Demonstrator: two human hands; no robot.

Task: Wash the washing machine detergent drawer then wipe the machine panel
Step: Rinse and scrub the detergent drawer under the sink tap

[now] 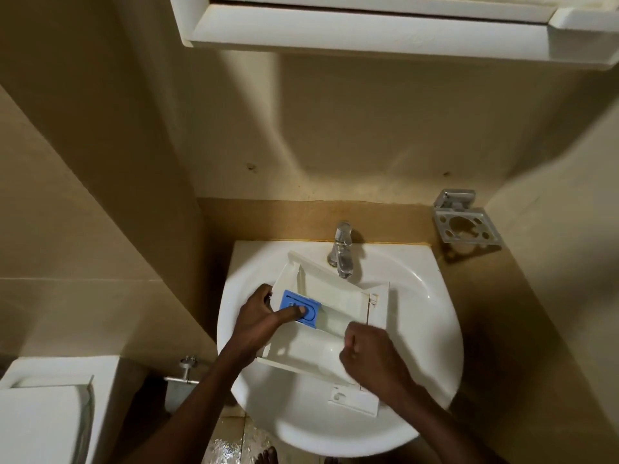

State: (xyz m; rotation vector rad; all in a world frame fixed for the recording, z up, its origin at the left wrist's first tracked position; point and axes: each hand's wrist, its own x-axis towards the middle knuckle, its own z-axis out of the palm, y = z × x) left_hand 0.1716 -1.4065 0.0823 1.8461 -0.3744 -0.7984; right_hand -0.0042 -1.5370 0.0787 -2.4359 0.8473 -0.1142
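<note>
The white detergent drawer (338, 304) lies tilted across the white sink (432, 316), under the tap. A blue insert (310, 308) sits in its left compartment. My left hand (258, 321) grips the drawer's left edge, thumb pressed on the blue insert. My right hand (370, 358) is curled over the drawer's near right side; what its fingers hold is hidden. The drawer's white front panel (355, 400) hangs over the sink's near part.
A chrome tap (342, 251) stands at the back of the sink, with no visible water flow. A metal holder (465, 222) is fixed to the wall at right. A white toilet cistern (47, 406) stands lower left. A white cabinet (368, 28) hangs overhead.
</note>
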